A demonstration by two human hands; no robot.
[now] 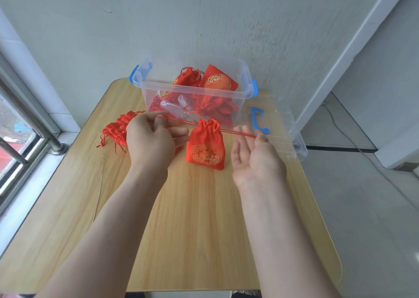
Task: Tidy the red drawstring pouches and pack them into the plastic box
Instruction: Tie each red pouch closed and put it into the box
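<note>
Holding one pouch (pixel 205 148) by its cords (pixel 179 121), you have both hands out over the table (pixel 192 218). Left hand (pixel 152 139) is back-up, thumb and forefinger pinched on the cord running left from the pouch mouth, other fingers loosely out. Right hand (pixel 256 159) is palm-up, thumb pressed onto the cord running right, pinning it against the fingers, which are nearly straight. Both cords look taut, stretched in one line across the pouch top. Pouch mouth is gathered shut, gold round print facing the camera. Pouch sits between your hands, just in front of the box (pixel 192 89); can't tell whether its bottom rests on the table or hangs just off it.

Box is clear plastic with blue clips, open, at the far edge of the table against the wall. Several red pouches (pixel 218 82) already lie inside it, jumbled, one showing its gold print. Pile (pixel 116 129) of more red pouches lies on the table left of your left hand, partly hidden by it, loose cords trailing toward you. Lid (pixel 285 137) is clear with a blue handle, lying on the table's right edge beside the box and overhanging it. Window (pixel 15 125) with a metal rail is at far left.
</note>
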